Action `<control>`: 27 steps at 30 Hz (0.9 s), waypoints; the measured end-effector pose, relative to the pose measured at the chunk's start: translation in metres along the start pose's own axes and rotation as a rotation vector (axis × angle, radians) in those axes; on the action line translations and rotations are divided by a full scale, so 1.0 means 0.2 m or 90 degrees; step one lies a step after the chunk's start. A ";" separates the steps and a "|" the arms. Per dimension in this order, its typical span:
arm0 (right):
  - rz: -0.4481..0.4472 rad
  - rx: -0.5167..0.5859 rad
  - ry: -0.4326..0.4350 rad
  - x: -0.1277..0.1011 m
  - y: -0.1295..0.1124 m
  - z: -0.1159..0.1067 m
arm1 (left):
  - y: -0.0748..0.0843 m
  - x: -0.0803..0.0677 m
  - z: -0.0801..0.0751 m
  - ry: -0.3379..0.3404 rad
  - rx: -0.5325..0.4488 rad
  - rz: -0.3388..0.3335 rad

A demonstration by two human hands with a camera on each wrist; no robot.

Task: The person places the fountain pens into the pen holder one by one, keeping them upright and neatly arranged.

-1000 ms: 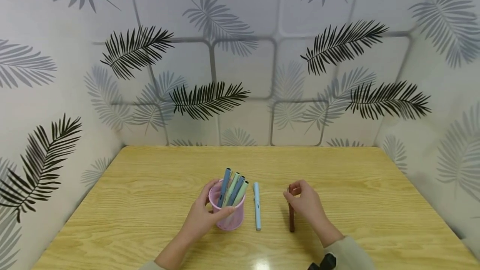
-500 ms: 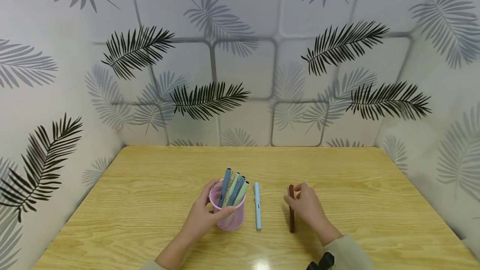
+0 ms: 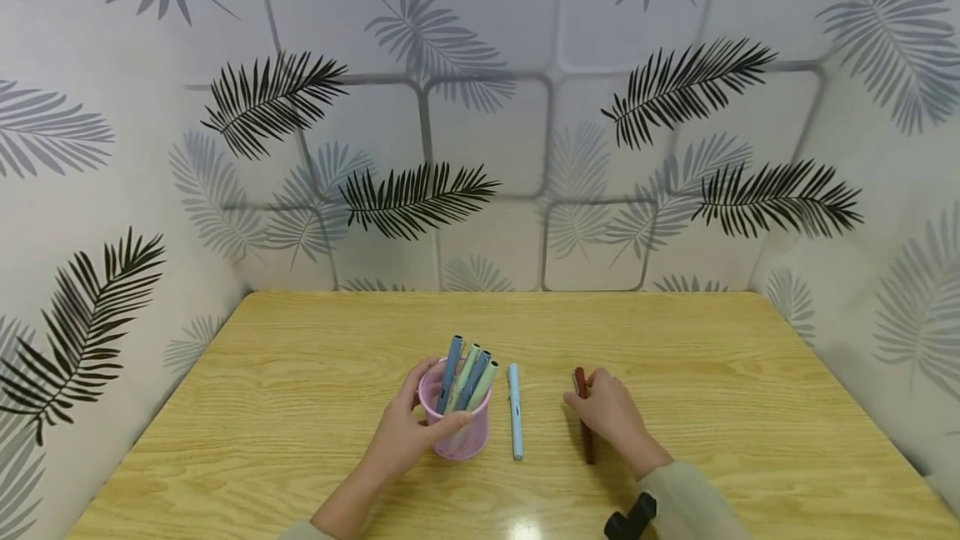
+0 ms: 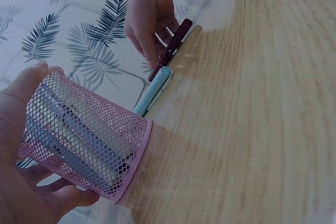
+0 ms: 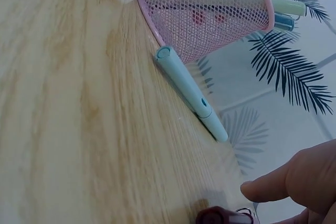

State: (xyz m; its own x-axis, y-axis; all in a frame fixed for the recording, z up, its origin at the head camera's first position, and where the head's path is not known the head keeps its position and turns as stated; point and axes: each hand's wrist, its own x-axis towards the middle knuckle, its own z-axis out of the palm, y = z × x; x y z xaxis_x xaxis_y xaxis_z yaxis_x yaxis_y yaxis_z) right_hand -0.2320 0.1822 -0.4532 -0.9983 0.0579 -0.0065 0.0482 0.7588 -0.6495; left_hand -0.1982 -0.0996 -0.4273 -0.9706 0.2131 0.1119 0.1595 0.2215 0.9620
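Note:
My left hand [image 3: 408,432] grips a pink mesh cup [image 3: 457,432] that stands on the wooden table [image 3: 300,373], thumb in front and fingers behind. Several blue and green pens [image 3: 467,373] stick out of the cup. A light blue pen [image 3: 513,411] lies flat just right of it. Further right, my right hand [image 3: 609,411] pinches a dark red pen [image 3: 583,419] that lies on the table. The left wrist view shows the cup [image 4: 84,140], the light blue pen [image 4: 152,90] and the right hand's fingers [image 4: 149,24] curled on the red pen [image 4: 172,45].
Leaf-patterned walls [image 3: 480,148] close the table in at the back and on both sides. Bare wood lies behind the cup and to the far right. A black wrist device [image 3: 628,519] sits at my right sleeve.
My right hand has lowered the red pen's raised far end until the pen lies flat on the table. The left hand and the cup have not moved.

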 end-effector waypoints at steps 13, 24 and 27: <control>-0.009 -0.106 -0.006 0.02 -0.01 0.00 | -0.12 0.05 0.01 0.016 0.011 0.023; -0.004 -0.100 -0.007 0.02 -0.02 0.01 | -0.13 0.05 0.01 0.020 0.016 0.016; -0.018 -0.088 0.007 0.02 -0.02 0.01 | -0.13 0.05 0.01 0.020 0.013 0.015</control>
State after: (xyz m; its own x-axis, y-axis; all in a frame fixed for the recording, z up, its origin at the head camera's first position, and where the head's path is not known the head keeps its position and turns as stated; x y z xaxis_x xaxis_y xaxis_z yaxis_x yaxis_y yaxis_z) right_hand -0.2360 0.1787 -0.4526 -0.9989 0.0419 0.0186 0.0253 0.8425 -0.5381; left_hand -0.2113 -0.1016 -0.4516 -0.9715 0.1890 0.1428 0.1861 0.2360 0.9538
